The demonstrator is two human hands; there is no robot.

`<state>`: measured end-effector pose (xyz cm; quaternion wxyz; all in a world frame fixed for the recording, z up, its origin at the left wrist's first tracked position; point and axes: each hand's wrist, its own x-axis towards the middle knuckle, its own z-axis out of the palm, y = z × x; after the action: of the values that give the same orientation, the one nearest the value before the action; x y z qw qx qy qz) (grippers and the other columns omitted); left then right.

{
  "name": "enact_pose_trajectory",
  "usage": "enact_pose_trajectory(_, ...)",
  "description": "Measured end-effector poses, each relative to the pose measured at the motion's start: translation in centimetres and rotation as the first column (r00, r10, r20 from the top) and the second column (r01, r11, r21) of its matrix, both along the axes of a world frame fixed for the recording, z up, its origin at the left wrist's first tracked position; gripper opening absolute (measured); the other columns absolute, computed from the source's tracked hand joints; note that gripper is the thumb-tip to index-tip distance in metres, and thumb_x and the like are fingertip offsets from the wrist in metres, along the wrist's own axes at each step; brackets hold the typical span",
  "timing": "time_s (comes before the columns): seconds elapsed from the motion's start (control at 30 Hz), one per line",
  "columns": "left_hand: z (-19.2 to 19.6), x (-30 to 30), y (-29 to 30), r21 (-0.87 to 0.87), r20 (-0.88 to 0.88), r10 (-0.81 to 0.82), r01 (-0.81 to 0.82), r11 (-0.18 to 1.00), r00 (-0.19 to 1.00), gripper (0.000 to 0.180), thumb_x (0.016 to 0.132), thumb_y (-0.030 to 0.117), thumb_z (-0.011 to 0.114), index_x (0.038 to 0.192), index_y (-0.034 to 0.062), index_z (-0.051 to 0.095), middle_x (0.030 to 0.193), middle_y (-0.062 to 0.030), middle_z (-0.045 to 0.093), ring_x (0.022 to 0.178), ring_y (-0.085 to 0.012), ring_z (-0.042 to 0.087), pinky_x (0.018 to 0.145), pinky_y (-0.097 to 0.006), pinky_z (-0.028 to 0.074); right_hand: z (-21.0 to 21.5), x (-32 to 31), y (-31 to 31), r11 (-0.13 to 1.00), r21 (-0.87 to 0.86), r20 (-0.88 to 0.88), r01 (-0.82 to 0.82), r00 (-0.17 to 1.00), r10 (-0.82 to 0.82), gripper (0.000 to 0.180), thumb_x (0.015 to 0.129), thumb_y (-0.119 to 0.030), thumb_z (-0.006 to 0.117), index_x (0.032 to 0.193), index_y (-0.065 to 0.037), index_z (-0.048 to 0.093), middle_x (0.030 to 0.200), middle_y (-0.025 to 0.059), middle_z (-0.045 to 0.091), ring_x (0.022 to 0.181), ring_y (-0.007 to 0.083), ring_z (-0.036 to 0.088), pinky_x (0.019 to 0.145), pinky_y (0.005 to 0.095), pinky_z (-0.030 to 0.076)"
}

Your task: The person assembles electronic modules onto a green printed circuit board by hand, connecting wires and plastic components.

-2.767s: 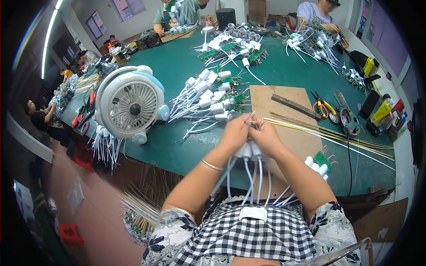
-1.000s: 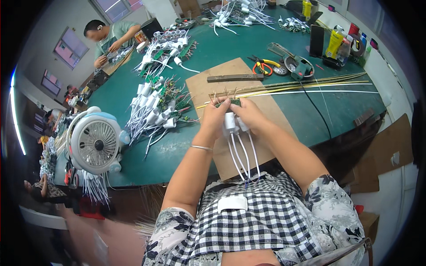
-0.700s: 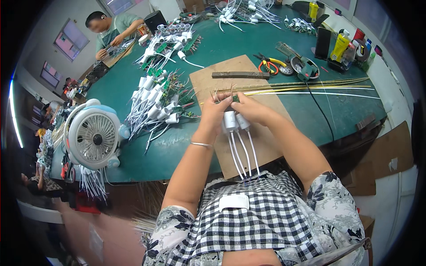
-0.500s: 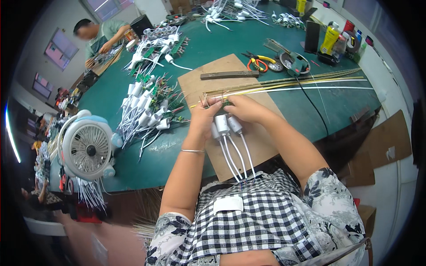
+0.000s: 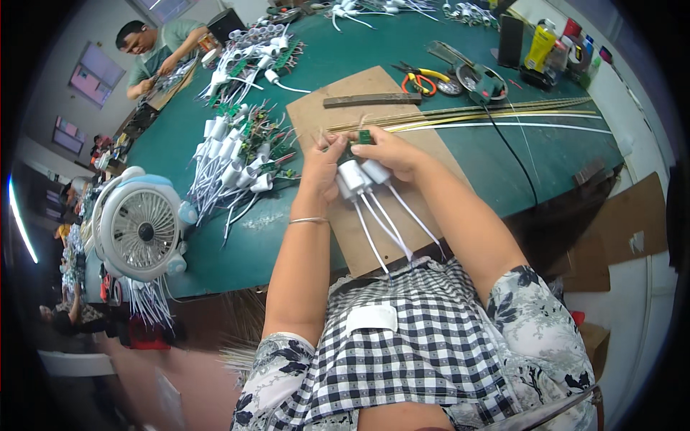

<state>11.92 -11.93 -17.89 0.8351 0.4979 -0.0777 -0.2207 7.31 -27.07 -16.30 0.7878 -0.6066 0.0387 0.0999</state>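
My left hand [image 5: 321, 164] is closed, with thumb and fingers pinched on thin wires [image 5: 323, 136]. Opposite it, my right hand [image 5: 394, 152] grips a small green circuit board [image 5: 365, 136] between thumb and fingers. Below the hands hang a few white cylindrical housings [image 5: 352, 177], their white cables [image 5: 381, 223] trailing toward my checked apron. How the wires join the board is hidden by my fingers. Under both hands lies a brown board [image 5: 359, 251] on the green table [image 5: 273, 244].
Piles of white housings [image 5: 231, 154] with cables and circuit boards lie left. A fan [image 5: 146, 231] stands beyond them. Ahead are a dark bar [image 5: 371, 101], pliers [image 5: 420, 82], long thin rods [image 5: 503, 113] and a black cord [image 5: 512, 154]. A co-worker [image 5: 162, 54] sits far left.
The green circuit board now shows above my right fingers. The housings have swung, their cables spreading to the right. The whole view has shifted slightly.
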Motion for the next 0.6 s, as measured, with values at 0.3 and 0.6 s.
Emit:
enact_pose_trajectory(0.3, 1.0, -1.7, 0.4, 0.018, 0.118, -0.318, 0.318, 0.948, 0.941, 0.046, 0.096, 0.036, 0.044, 0.132, 0.0069, 0.043, 0.125, -0.0047, 0.047, 0.114, -0.0157, 0.045, 0.093, -0.032, 0.042, 0.7, -0.5, -0.5, 0.988, -0.049, 0.011, -0.148, 0.989, 0.149, 0.04, 0.074, -0.005, 0.065, 0.113, -0.006, 0.054, 0.104, 0.0075, 0.06, 0.092, 0.0144, 0.059, 0.083, 0.0298, 0.048)
enact_pose_trajectory(0.6, 0.8, -2.2, 0.4, 0.19, 0.134, -0.138, 0.111, 0.975, 0.981, 0.031, 0.096, 0.024, 0.043, 0.12, 0.0058, 0.052, 0.112, -0.0067, 0.059, 0.102, -0.0172, 0.055, 0.086, -0.03, 0.044, -0.2, -0.6, 1.4, 0.978, -0.208, 0.081, -0.032, 0.995, 0.05, 0.027, 0.075, -0.011, 0.068, 0.098, -0.003, 0.056, 0.089, 0.0083, 0.062, 0.076, 0.0132, 0.06, 0.069, 0.0276, 0.049)
